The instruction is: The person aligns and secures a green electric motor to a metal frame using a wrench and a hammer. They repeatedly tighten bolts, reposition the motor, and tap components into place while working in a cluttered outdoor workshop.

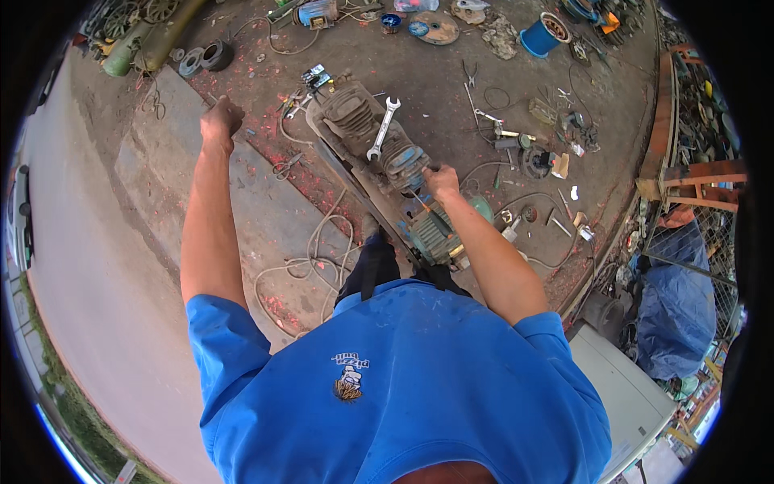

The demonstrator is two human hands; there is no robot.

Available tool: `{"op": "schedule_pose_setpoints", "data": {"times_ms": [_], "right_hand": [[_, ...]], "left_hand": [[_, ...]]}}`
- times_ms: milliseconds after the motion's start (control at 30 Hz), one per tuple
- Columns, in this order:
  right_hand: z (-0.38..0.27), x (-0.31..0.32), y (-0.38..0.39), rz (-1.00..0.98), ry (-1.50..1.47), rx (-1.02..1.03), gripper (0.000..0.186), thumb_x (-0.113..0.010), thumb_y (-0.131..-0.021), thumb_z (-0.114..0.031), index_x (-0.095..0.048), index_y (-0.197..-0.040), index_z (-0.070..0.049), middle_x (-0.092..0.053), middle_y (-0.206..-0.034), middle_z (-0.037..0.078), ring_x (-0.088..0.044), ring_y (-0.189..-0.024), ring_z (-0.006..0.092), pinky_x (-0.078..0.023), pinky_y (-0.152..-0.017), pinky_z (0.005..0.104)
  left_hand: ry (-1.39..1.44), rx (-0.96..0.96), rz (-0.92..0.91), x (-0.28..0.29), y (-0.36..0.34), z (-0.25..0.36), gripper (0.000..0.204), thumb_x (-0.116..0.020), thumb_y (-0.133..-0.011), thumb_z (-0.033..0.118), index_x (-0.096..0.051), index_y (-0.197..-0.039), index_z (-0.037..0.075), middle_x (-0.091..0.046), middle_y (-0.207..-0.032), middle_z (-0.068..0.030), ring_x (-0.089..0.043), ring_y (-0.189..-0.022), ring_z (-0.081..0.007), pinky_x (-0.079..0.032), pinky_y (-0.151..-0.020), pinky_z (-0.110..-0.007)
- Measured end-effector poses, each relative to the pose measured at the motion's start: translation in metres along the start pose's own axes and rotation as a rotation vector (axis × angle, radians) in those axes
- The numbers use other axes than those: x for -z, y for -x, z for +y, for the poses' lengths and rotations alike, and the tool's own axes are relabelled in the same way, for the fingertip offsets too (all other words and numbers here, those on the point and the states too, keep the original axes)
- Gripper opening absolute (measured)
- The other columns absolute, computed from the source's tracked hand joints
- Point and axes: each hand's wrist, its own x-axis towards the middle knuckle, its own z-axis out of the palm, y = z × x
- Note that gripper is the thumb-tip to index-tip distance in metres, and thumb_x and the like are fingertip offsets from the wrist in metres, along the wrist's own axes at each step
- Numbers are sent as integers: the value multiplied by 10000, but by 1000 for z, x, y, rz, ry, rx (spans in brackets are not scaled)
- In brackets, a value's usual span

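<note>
A worn machine with a finned metal block (351, 109), a blue-painted finned head (405, 165) and a green electric motor (435, 234) stands on the ground before me. An open-ended wrench (384, 129) lies across its top. My right hand (441, 182) is closed at the edge of the blue head, fingers curled; what they grip is hidden. Just below that hand, a thin piece with an orange part (422, 202) shows between head and motor. Off to the left, my left hand (220, 123) is raised and closed, away from the machine; its contents are too small to make out.
Loose cable (314, 260) coils on the ground left of my legs. Pliers (470, 74), a hammer (508, 131) and other tools lie scattered at right. Beyond are a blue spool (544, 35) and black rings (216, 56). A pale cabinet (617, 395) stands lower right.
</note>
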Motion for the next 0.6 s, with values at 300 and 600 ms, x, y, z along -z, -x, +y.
{"op": "schedule_pose_setpoints", "data": {"times_ms": [300,600], "right_hand": [[-27,-2,9,37,98,-9,406,-655,-867,-365,-666,-1036,4,-687,-1028,254,-652,-1010,406,-519,-862,472],[-17,-2,4,35,203,170,329,-650,-854,-311,-657,-1036,-37,-700,-958,216,-675,-936,381,-533,-815,489]], "left_hand": [[12,395,-163,-16,119,-191,262,-561,-989,287,-574,-829,80,-617,-762,-55,-666,-741,-216,-555,-703,-352],[-228,666,-90,32,203,-287,300,-503,-1006,328,-561,-837,88,-633,-777,-85,-648,-728,-232,-530,-705,-354]]}}
